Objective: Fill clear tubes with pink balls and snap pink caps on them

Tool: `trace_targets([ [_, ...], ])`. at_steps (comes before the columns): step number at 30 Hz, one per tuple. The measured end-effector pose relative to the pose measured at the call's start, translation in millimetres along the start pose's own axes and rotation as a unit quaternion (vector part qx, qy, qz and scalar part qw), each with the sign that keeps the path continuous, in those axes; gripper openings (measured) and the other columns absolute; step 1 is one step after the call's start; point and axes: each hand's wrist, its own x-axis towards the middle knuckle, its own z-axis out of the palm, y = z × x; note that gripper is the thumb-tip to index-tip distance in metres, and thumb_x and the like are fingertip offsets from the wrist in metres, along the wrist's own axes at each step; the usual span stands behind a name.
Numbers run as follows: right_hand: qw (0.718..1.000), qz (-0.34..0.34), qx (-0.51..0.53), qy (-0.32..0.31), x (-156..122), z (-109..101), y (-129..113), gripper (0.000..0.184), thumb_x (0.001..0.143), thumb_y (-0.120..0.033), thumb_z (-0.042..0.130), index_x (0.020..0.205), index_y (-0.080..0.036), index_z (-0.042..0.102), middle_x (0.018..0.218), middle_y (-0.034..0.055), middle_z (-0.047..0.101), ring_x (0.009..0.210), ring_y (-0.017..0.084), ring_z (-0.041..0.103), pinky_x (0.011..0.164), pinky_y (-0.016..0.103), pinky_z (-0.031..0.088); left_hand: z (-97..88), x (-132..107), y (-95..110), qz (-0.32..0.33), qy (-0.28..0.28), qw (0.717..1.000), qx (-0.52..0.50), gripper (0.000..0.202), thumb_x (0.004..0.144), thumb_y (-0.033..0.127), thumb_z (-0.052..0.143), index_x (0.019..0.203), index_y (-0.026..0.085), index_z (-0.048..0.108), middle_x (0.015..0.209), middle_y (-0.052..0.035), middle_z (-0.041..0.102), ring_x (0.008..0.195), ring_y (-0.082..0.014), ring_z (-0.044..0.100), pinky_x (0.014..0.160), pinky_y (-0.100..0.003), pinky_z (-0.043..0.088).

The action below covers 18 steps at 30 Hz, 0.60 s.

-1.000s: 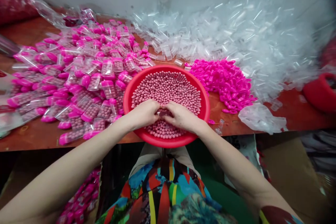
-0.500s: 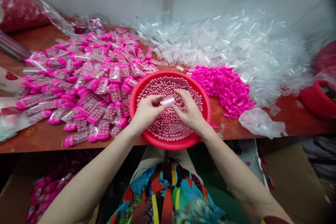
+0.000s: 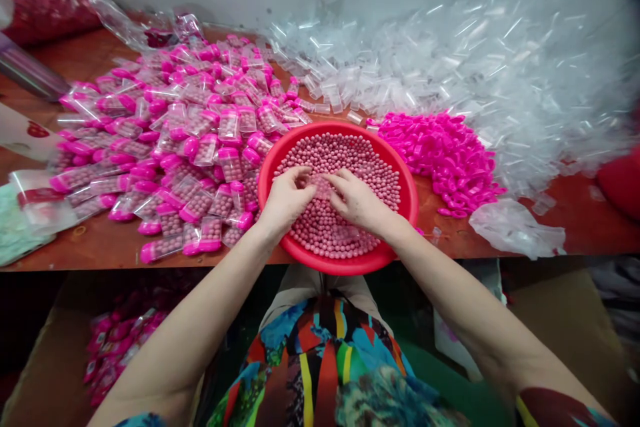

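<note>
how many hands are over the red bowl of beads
2: the left hand over the left part of the red bowl, the right hand over its right part.

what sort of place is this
Probably a small workshop: a table holds a red tub of pink beads, heaped bead-filled bottles and a pile of loose pink caps.

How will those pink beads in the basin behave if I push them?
The pink beads look round and lie loose, so they would probably roll and scatter rather than move as one mass. Each looks small, so likely light. The raised rim of the red basin should hold most in, though a hard push might spill some.
</note>
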Motion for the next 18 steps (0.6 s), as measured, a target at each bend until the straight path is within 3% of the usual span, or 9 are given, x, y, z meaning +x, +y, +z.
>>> trace_targets([
  [2,0.996,0.021,-0.061,-0.054,4.0,-0.3,2.5,0.027,0.092,-0.012,0.049,0.111,-0.011,0.069,0.104,0.0145,0.061,0.093,0.023,0.062,0.089,0.037,0.051,0.8,1.3,-1.0,0.021,0.052,0.998,-0.005,0.040,0.074,0.024,0.069,0.113,0.015,0.067,0.113,-0.0089,0.069,0.102,-0.0193,0.064,0.093,-0.030,0.049],
  [4,0.992,0.038,-0.077,-0.093,8.4,0.8,5.7,0.024,0.092,-0.012,0.051,0.107,-0.012,0.070,0.101,0.0131,0.062,0.090,0.022,0.062,0.089,0.036,0.050,1.8,1.3,0.0,0.010,0.055,0.998,-0.036,0.038,0.075,0.025,0.068,0.112,0.015,0.067,0.113,-0.0088,0.069,0.101,-0.0187,0.064,0.092,-0.030,0.050],
  [7,0.996,0.063,-0.029,-0.059,15.1,5.2,9.9,0.025,0.094,-0.014,0.051,0.113,-0.012,0.067,0.106,0.0131,0.066,0.098,0.022,0.062,0.094,0.036,0.049,2.5,0.2,3.2,-0.019,0.039,0.997,-0.067,0.035,0.074,0.025,0.068,0.108,0.014,0.067,0.107,-0.0078,0.070,0.095,-0.0177,0.065,0.088,-0.028,0.050],
  [10,0.997,0.068,0.017,-0.038,22.4,11.6,11.1,0.025,0.095,-0.018,0.055,0.117,-0.011,0.064,0.112,0.0140,0.067,0.102,0.022,0.062,0.096,0.037,0.049,2.0,0.4,4.4,-0.020,0.059,0.995,-0.072,0.033,0.076,0.023,0.065,0.108,0.014,0.066,0.108,-0.0077,0.070,0.099,-0.0178,0.064,0.090,-0.027,0.049],
  [13,0.997,0.031,0.036,-0.054,31.0,20.2,9.2,0.026,0.096,-0.023,0.055,0.116,-0.009,0.064,0.110,0.0149,0.066,0.100,0.023,0.062,0.096,0.039,0.050,1.3,2.7,2.7,-0.017,0.066,0.993,-0.095,0.032,0.077,0.023,0.064,0.108,0.014,0.065,0.114,-0.0089,0.069,0.107,-0.0189,0.063,0.093,-0.028,0.048],
  [18,0.998,-0.017,0.045,-0.043,38.6,30.8,2.3,0.024,0.094,-0.012,0.049,0.114,-0.011,0.063,0.109,0.0145,0.065,0.101,0.023,0.061,0.097,0.041,0.050,1.3,4.6,-0.5,-0.032,0.063,0.993,-0.098,0.030,0.079,0.025,0.062,0.108,0.015,0.064,0.120,-0.0102,0.067,0.112,-0.0203,0.063,0.093,-0.029,0.050],
])
